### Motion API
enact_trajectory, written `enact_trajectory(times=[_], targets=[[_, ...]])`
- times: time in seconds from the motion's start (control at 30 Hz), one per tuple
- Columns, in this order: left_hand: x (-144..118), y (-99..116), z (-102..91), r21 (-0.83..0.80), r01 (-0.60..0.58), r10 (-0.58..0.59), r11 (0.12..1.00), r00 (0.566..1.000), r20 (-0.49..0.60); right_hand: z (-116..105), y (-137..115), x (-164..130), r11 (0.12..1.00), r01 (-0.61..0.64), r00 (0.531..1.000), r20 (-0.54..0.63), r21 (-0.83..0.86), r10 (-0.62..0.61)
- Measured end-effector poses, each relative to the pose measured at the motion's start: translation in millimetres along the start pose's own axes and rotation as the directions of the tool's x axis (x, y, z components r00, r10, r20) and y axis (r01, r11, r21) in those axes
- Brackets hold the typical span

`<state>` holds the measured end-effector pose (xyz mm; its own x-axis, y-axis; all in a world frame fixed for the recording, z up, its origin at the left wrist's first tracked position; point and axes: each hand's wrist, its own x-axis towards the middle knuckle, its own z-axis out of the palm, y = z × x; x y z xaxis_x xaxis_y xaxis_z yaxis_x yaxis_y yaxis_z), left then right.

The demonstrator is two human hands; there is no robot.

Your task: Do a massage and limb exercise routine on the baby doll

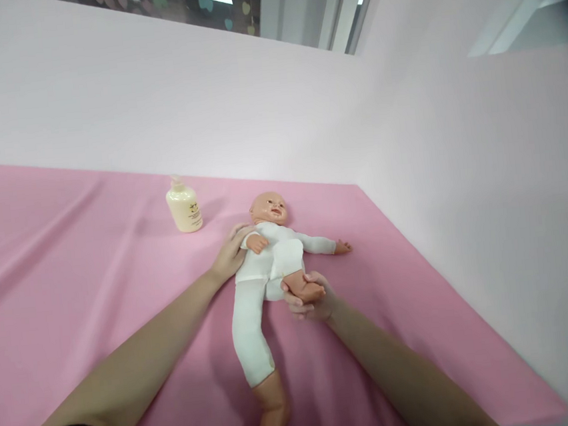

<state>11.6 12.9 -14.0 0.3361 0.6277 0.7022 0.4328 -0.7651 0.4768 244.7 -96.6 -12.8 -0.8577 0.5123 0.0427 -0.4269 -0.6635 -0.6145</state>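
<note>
Doll (268, 261) supine; right hand (310, 299) clasps its foot, left hand (228, 253) flat against shoulder.

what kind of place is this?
Likely an infant-care practice room: a plastic baby doll in white clothes lies on a pink cloth-covered table, a cream pump bottle stands beside it, with plain white partition walls behind.

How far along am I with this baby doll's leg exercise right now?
Done: the doll lies face up on the pink sheet. In hand: your right hand grips its foot, that leg folded up toward the belly, while your left hand rests by its shoulder. Left, judging by the pose: the other leg lies straight and unheld; the lotion bottle stands apart, untouched.
</note>
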Motion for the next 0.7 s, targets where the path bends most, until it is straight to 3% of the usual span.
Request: enact_trajectory(times=[0.1,0.23,0.33,0.43,0.57,0.7], targets=[[1,-7,3.4,-0.170,0.122,-0.145,0.978,0.980,-0.133,-5,4,-1,0.996,-0.072,0.995,0.069,-0.052,0.076],[0,-18,6.7,-0.425,0.357,-0.470,0.832,0.860,-0.197,-14,12,-2,0.961,-0.228,0.956,0.150,-0.159,0.251],[0,-20,5.7,-0.550,0.415,-0.601,0.725,0.770,-0.212,-16,15,-2,0.911,-0.345,0.894,0.215,-0.228,0.392],[2,-18,3.5,-0.592,0.418,-0.650,0.689,0.718,-0.249,-11,13,0,0.889,-0.374,0.844,0.299,-0.265,0.444],[3,-16,3.0,-0.615,0.415,-0.661,0.670,0.710,-0.242,-8,11,5,0.873,-0.394,0.746,0.454,-0.289,0.487],[1,-18,5.0,-0.610,0.419,-0.640,0.673,0.743,-0.197,-9,12,8,0.887,-0.372,0.723,0.514,-0.274,0.462]])
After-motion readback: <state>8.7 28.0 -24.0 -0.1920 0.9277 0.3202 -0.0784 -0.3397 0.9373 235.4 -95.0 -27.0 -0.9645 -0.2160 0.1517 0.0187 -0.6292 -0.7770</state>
